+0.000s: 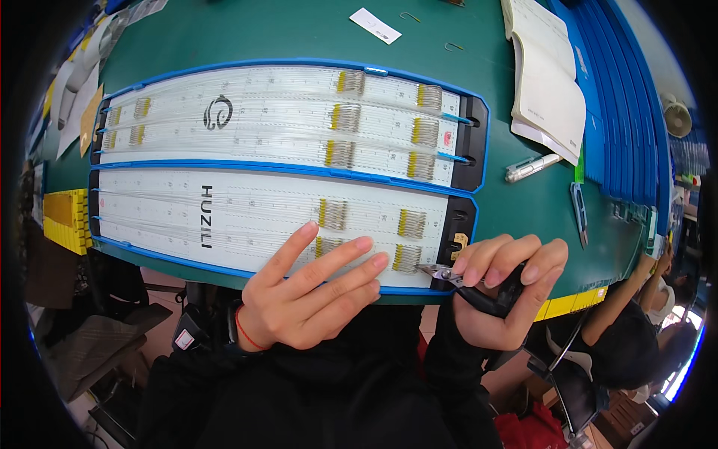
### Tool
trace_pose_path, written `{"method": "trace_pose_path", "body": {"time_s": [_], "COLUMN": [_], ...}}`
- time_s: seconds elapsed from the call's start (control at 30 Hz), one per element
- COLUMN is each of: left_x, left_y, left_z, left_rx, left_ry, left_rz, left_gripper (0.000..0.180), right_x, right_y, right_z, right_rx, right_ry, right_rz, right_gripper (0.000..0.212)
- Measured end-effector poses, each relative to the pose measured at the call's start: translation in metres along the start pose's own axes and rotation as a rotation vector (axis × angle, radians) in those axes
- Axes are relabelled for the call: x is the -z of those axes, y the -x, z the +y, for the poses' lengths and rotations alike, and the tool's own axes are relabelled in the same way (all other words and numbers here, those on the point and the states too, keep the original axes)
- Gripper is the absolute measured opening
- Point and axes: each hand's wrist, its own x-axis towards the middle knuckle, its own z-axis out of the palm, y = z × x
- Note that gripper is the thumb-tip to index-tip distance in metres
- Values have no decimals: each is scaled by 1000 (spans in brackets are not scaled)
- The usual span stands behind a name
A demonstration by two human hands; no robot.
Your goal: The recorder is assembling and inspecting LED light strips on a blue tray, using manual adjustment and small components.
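Seeing the case [262, 112] lying open from left to centre. Holding the left hand [299, 295] over its near half, lower centre, fingers loosely parted, grasping nothing visible. Beside the hooks [407, 259], right of lower centre, gripping snips [490, 301], curling the right hand [516, 295] around their handles. Seeing a pen [532, 168] lying at right.

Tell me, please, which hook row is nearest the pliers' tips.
The lower-right hook row in the case's lower half: the pliers in the right hand end at its right edge; others sit farther.
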Motion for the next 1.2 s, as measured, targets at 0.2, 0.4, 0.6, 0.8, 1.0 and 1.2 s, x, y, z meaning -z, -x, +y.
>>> {"method": "trace_pose_path", "body": {"time_s": [0.2, 0.4, 0.6, 0.8, 1.0, 1.2], "left_x": [0, 0, 2, 1, 1, 1], "left_y": [0, -1, 2, 3, 2, 2], "left_z": [0, 0, -2, -3, -2, -3], "left_rx": [-10, -7, -27, -35, -29, -36], "left_ry": [-16, -20, -27, -29, -26, -38], "left_rz": [9, 13, 0, 6, 5, 7], "left_gripper": [13, 12, 10, 9, 9, 9], "right_x": [1, 0, -2, -1, 3, 0], "right_y": [0, 1, 1, 3, 3, 3], "right_z": [-1, 0, -1, 0, -1, 0], "right_rx": [-6, 33, 23, 27, 21, 35], "right_ry": [-7, -65, -44, -16, -17, 17], "right_rz": [-12, 22, -3, -5, 15, 6], "right_gripper": [29, 28, 28, 26, 27, 27]}}
